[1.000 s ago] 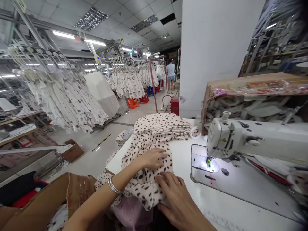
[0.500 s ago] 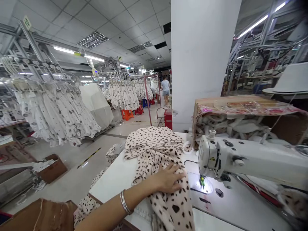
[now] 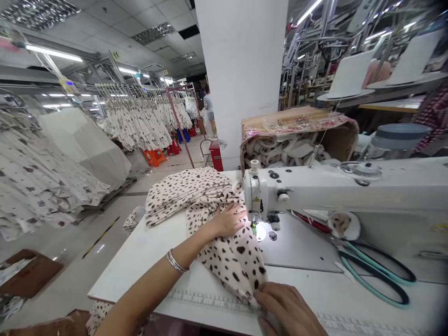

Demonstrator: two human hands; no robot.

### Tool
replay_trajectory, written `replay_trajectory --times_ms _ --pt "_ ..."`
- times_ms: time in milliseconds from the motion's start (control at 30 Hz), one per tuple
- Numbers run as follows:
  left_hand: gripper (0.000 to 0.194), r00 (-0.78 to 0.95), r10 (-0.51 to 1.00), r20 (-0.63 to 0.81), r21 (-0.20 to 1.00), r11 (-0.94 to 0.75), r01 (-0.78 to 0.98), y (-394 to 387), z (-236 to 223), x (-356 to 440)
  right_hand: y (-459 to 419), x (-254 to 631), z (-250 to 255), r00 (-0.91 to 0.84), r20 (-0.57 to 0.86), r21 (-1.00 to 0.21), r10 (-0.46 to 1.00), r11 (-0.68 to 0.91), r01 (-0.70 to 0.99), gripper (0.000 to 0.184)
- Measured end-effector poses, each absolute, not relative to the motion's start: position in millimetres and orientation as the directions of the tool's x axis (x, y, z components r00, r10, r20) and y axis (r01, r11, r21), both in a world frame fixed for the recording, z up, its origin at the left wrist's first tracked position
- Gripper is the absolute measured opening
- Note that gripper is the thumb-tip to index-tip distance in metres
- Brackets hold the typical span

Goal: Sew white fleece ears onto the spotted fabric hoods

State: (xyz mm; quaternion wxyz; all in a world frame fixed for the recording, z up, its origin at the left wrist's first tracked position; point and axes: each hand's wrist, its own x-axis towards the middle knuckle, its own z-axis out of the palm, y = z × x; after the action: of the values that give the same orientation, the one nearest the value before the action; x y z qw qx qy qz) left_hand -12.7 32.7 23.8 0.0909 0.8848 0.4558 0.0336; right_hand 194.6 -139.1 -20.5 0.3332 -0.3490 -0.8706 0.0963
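A pale pink fabric piece with dark spots (image 3: 233,263) lies on the white table, its right edge close to the sewing machine's lit needle area (image 3: 258,231). My left hand (image 3: 229,219), with silver bangles at the wrist, rests flat on the cloth beside the needle, fingers stretched out. At the near corner of the cloth my right hand (image 3: 285,305) pinches the edge between thumb and fingers. Behind my left hand sits a folded stack of the same spotted fabric (image 3: 182,189). The white sewing machine (image 3: 336,186) extends to the right.
Scissors with teal and black handles (image 3: 378,270) lie under the machine arm. A cardboard box of white strips (image 3: 297,140) stands behind it. A printed ruler (image 3: 213,301) runs along the table's front edge. Garments (image 3: 136,121) hang at left; a person (image 3: 209,107) stands far back.
The view has swung right. The spotted cloth has been drawn toward the machine under my left hand. My right hand left view, then returned at the cloth's near corner.
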Motion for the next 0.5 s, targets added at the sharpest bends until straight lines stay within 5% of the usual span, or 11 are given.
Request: replay_trajectory --times_ms 300,500 --pt "0.014 0.62 0.779 0.089 0.214 -0.623 0.752 53 32 7 -139 198 -21 -0.474 0.619 -0.318 0.626 0.752 0.578 0.016" --pt "0.028 0.634 0.734 0.245 0.253 -0.679 0.689 -19 55 -16 -144 196 -14 -0.405 0.634 -0.345 0.659 0.71 0.614 0.022"
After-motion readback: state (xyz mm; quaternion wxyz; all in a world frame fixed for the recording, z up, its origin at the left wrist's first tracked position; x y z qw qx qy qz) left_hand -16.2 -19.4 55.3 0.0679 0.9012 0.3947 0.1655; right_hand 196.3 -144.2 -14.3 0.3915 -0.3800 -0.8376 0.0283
